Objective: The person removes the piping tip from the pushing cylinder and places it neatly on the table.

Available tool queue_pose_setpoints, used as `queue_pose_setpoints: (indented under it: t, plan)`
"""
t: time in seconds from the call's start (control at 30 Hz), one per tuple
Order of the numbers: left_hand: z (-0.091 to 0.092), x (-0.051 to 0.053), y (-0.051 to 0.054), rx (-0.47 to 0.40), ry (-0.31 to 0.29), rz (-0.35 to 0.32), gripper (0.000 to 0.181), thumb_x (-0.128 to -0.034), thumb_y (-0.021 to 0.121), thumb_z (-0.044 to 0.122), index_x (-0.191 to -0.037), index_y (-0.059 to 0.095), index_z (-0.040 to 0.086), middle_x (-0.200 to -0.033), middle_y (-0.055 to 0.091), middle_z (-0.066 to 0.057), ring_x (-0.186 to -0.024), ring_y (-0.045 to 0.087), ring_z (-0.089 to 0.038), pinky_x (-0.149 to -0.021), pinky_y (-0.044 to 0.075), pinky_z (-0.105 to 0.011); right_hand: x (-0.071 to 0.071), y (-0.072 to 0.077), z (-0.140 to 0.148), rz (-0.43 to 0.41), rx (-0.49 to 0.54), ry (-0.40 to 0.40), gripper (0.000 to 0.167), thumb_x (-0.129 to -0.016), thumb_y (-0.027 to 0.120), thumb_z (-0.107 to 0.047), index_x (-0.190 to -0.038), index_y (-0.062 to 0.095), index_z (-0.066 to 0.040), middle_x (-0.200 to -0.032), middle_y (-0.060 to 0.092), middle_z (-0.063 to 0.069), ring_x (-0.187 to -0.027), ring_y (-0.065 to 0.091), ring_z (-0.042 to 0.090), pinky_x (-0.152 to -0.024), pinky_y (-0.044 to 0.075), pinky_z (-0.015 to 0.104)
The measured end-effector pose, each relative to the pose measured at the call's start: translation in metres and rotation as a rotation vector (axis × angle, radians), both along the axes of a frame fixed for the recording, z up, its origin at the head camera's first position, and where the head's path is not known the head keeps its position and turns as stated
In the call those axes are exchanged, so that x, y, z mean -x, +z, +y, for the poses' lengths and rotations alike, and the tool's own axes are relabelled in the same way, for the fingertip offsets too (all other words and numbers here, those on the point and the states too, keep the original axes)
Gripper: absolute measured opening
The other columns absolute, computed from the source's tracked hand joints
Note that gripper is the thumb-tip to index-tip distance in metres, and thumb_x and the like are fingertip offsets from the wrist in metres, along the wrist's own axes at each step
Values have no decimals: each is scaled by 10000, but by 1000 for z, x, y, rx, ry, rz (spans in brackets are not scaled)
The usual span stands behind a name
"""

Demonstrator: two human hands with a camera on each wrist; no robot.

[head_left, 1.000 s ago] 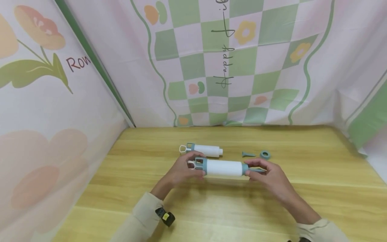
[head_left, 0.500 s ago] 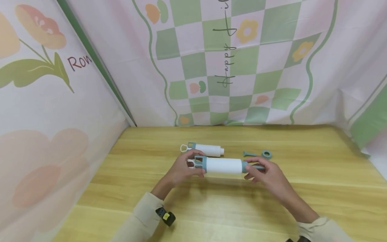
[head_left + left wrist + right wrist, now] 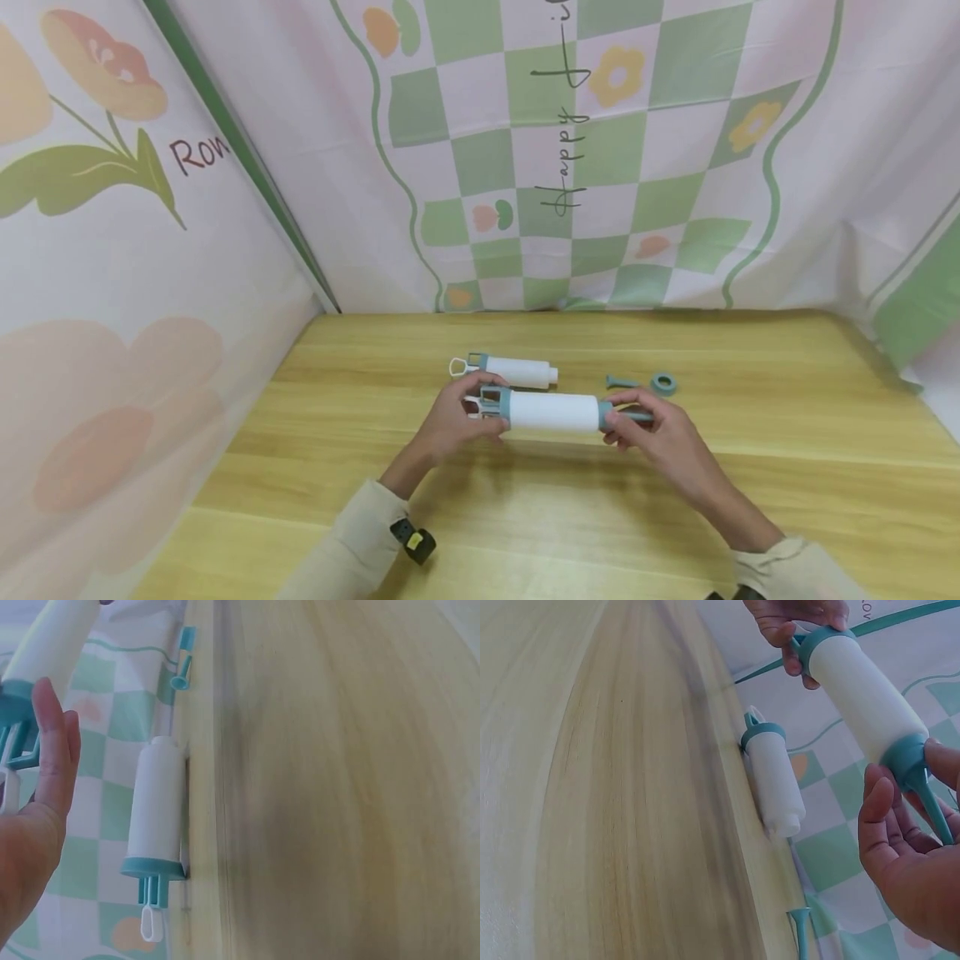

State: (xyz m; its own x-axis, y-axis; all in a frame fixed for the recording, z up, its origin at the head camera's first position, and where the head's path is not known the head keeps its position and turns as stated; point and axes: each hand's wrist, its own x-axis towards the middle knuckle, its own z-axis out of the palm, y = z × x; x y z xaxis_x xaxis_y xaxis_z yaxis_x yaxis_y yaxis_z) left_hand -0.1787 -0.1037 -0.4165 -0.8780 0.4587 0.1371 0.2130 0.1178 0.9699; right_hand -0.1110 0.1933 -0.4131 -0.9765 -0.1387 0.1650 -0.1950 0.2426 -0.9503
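Barrel point(image 3: 553, 411), white and cylindrical, suspended between two hands above the counter point(image 3: 562, 517). Its long axis runs from left to right across the person, nearly level and roughly parallel to the counter's back edge. The left hand point(image 3: 457, 421) grips the end with the teal collar point(image 3: 505, 407), thumb on the near side and fingers on the far side. The right hand point(image 3: 667, 429) pinches the teal nozzle point(image 3: 913, 766) at the opposite end, whose spout points along the same axis toward that palm. Nozzle and barrel thus lie in line, the right hand nearer their joint; any turn or pull there depends on this alignment. Whether the nozzle is fully seated cannot be told. Beyond the hands, a second barrel point(image 3: 517, 372) lies nearer the left hand, a loose nozzle point(image 3: 621, 382) and a ring point(image 3: 663, 383) nearer the right.
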Motion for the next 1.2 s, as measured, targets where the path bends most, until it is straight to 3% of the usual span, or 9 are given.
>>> queue_pose_setpoints:
  t: [0.23,0.6,0.83,1.2]
  plan:
    - [-2,0,-4,-122,-40,-145,419,-818,696,-24,-1220,580,-16,-1109,562,-206,-832,616,-292,-674,576,-573,0,-1,-5,95,-28,-7,295,-938,698,-62,-1205,620,38,-1107,662,237,-817,698,208,-667,590,336]
    - [-4,0,-5,-136,-51,-144,434,-808,716,-16,-1218,574,-12,-1128,552,-208,-842,606,-286,-685,565,-598,0,-1,-4,62,-28,-9,343,-941,707,-91,-1252,611,15,-1144,647,235,-908,686,202,-693,595,364]
    - [-5,0,-6,-144,-46,-140,441,-804,712,-30,-1221,567,-17,-1136,564,-203,-869,609,-291,-689,570,-585,0,0,1,-38,11,27,452,-997,640,-166,-1393,501,4,-1185,624,228,-933,680,255,-686,592,414]
    - [-6,-2,-7,-112,-44,-103,454,-803,740,-25,-1222,566,-28,-1094,555,-199,-855,589,-272,-694,573,-581,2,3,-5,-117,-23,-71,385,-1018,608,-298,-1264,599,-4,-1024,673,143,-798,667,223,-542,546,350]
